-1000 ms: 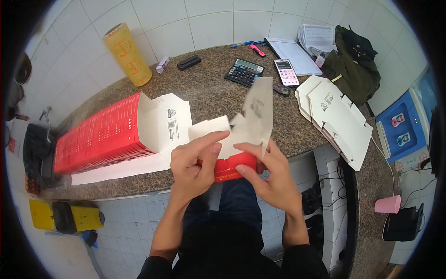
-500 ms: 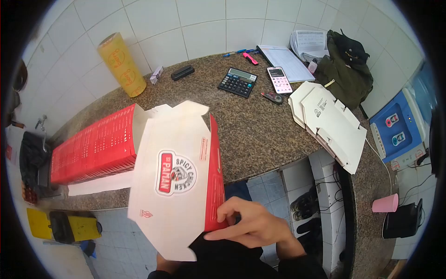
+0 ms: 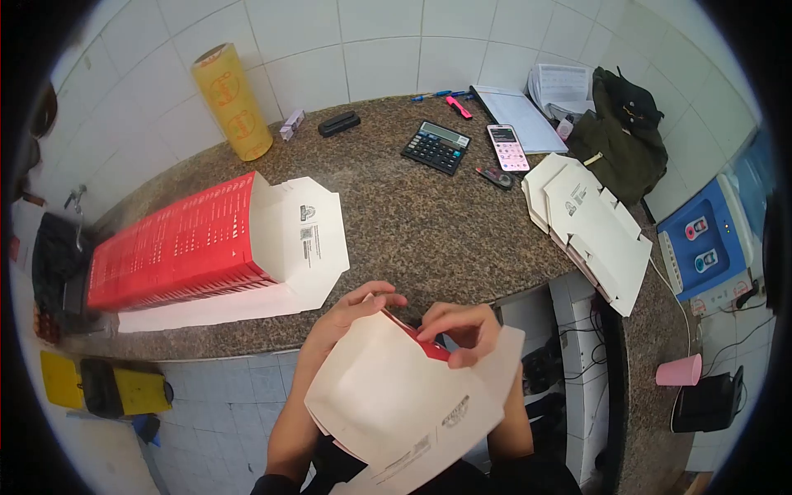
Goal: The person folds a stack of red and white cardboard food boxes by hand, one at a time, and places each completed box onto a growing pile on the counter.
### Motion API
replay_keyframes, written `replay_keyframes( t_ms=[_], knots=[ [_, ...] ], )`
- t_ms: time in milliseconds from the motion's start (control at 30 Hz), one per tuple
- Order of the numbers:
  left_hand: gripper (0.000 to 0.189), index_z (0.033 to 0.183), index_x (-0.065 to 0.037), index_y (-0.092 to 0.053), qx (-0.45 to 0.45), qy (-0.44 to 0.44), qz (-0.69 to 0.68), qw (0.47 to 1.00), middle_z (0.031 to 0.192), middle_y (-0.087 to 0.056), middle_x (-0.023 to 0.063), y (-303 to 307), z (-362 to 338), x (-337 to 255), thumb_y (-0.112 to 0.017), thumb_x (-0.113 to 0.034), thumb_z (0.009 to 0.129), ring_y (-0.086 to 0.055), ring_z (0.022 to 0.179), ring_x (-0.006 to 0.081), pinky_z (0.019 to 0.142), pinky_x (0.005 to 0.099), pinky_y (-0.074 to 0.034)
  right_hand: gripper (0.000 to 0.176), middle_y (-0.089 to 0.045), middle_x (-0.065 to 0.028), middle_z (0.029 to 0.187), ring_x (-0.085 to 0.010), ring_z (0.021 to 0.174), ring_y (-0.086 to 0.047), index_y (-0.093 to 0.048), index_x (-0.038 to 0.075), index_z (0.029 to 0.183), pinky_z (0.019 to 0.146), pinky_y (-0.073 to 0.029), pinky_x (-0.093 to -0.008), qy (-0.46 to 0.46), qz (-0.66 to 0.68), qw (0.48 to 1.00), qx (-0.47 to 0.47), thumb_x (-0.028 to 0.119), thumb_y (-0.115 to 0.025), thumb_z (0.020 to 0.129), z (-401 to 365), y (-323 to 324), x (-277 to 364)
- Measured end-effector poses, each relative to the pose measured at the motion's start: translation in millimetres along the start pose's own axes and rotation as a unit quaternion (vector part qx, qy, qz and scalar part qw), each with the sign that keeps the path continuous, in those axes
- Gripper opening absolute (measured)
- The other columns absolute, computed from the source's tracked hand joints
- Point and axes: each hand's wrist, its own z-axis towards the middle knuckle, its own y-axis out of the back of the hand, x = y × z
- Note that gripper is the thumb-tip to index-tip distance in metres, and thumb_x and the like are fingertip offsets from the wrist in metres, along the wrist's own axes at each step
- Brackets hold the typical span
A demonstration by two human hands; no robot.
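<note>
In front of my body, off the counter's near edge, is a partly folded cardboard food box [image 3: 388, 379], its plain white inside turned up and a strip of red along its far edge. My left hand [image 3: 346, 318] is closed around the box's far left side, thumb over the edge. On the right, the curled fingers of my right hand [image 3: 464, 328] grip the red edge. A printed white flap hangs toward my lap. To the left on the counter lies a stack of nested red boxes [image 3: 181, 243], a white flap sticking out at its right end.
Flat white cartons [image 3: 590, 223] are piled on the counter's right side. Farther back are a yellow roll [image 3: 233, 103], a stapler-like black item [image 3: 339, 124], a calculator [image 3: 436, 148], a phone [image 3: 507, 148] and a green bag [image 3: 623, 144]. A pink cup [image 3: 679, 370] stands right.
The box has turned from its printed outside to its white inside and moved down and right, off the red stack. My left hand has come into view on its far edge.
</note>
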Motion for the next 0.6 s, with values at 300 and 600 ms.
replay_keyframes(
  t_ms=[300, 600],
  knots=[
    [0.029, 0.114, -0.004, -0.065, -0.027, -0.057, 0.097, 0.993, 0.112, -0.066, 0.0063, -1.5, 14.0, -12.3, -0.075, -0.017, 0.091, -0.065, 0.088, 0.011, 0.074, 0.0246, -0.053, 0.016, -0.072, -0.0109, 0.076, -0.0138, 0.068, -0.067, -0.08, 0.002, 0.09, 0.059, -0.049, -0.0262, 0.111, -0.318, 0.934, -0.12, 0.01, -0.084, 0.078, 8.8, -27.6, 29.4],
    [0.022, 0.103, 0.0, -0.066, -0.115, -0.136, 0.102, 0.979, 0.092, -0.07, 0.0105, -4.9, 19.0, -20.1, -0.069, -0.021, 0.096, -0.069, 0.077, 0.0143, 0.066, 0.0272, -0.057, 0.018, -0.075, -0.0097, 0.096, -0.0121, 0.092, -0.069, -0.074, -0.002, 0.106, 0.076, -0.051, -0.023, -0.027, -0.14, 0.947, -0.289, 0.006, -0.07, 0.091, 35.7, -20.2, -0.6]
  ],
)
